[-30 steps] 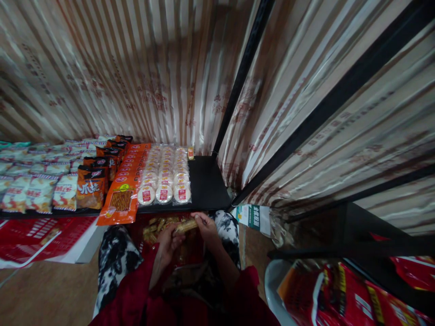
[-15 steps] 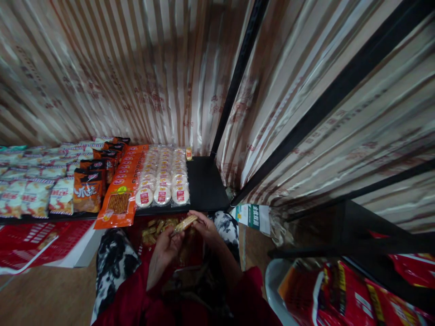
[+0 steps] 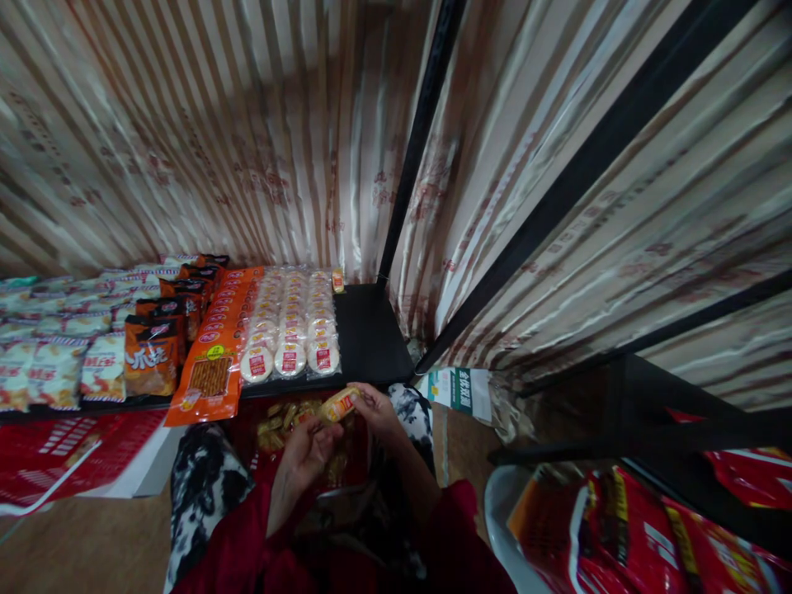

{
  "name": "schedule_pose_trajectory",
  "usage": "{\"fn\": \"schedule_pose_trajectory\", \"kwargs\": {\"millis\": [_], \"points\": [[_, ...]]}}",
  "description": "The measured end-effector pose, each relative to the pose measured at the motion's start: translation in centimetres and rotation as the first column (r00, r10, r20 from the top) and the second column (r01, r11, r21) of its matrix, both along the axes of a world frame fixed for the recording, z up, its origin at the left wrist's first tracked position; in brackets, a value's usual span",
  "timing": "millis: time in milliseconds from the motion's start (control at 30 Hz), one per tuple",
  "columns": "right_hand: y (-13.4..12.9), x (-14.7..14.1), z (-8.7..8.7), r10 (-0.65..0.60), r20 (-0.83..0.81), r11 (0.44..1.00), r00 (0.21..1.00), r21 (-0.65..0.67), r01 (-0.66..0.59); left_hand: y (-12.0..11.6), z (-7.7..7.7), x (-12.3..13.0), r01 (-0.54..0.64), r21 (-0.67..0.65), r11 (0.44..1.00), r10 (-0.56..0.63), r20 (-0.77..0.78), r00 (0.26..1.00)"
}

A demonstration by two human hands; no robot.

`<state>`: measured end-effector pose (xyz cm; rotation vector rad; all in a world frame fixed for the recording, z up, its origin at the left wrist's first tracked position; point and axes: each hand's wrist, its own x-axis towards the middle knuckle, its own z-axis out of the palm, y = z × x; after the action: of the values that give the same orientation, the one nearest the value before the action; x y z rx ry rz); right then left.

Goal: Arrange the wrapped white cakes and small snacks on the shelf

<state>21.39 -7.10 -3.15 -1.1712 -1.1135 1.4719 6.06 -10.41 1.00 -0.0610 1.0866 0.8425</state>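
Note:
My left hand [image 3: 304,453] and my right hand [image 3: 379,410] meet over my lap, both on a stack of small yellow snack packets [image 3: 337,405]. My right hand grips the stack's far end and my left hand holds its near end. Below them lies a red bag with several more yellow packets [image 3: 285,417]. Just beyond my hands is a black shelf [image 3: 370,338] whose right part is bare. Rows of round white rice crackers [image 3: 289,323] lie on it, with one small yellow packet [image 3: 337,281] at the back.
Orange snack strips [image 3: 218,346], dark orange bags [image 3: 153,356] and pale bags [image 3: 55,371] fill the shelf's left. Striped fabric and black frame posts [image 3: 413,157] stand behind. Red bags [image 3: 624,536] lie at lower right, red printed sheets [image 3: 55,450] at lower left, a green-white box [image 3: 461,391] on the floor.
The stack of yellow packets has been lifted slightly and tilted up toward the shelf edge. Both hands stay on it. The view has shifted a little down and left.

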Motion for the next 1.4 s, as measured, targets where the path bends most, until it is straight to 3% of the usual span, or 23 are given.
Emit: {"fn": "schedule_pose_trajectory", "kwargs": {"millis": [100,333,567,700,867,1033,1233,1400], "points": [[0.1,0.1,-0.1,-0.038,0.008,0.999,0.999,-0.018,0.038,0.2,0.9,0.2,-0.045,-0.085,0.995,0.05,0.057,0.997],[0.3,0.4,0.3,-0.079,0.008,0.996,0.997,-0.03,0.079,0.9,2.0,0.7,-0.028,-0.078,0.997,0.032,0.056,0.998],[0.4,0.5,0.1,-0.145,0.058,0.988,0.988,-0.049,0.148,2.0,2.5,1.1,-0.015,0.032,0.999,0.016,-0.027,1.0],[0.4,0.5,-0.4,-0.187,0.008,0.98,0.982,-0.066,0.187,2.6,2.9,1.6,-0.006,0.078,0.997,0.007,-0.022,1.0],[0.5,0.3,-0.3,-0.246,-0.025,0.968,0.969,-0.06,0.245,3.1,3.2,2.4,0.003,0.205,0.979,0.036,-0.185,0.982],[0.6,0.2,0.2,-0.266,0.009,0.963,0.964,-0.052,0.266,4.2,4.1,3.1,0.12,0.26,0.958,-0.023,-0.347,0.938],[0.9,0.4,0.6,-0.218,0.225,0.971,0.95,0.147,0.188,6.3,5.2,3.8,0.206,0.216,0.954,-0.056,-0.548,0.834],[1.5,0.8,1.5,-0.32,0.591,0.928,0.741,0.352,0.12,7.6,4.9,4.2,0.237,0.23,0.944,-0.062,-0.582,0.811]]}}
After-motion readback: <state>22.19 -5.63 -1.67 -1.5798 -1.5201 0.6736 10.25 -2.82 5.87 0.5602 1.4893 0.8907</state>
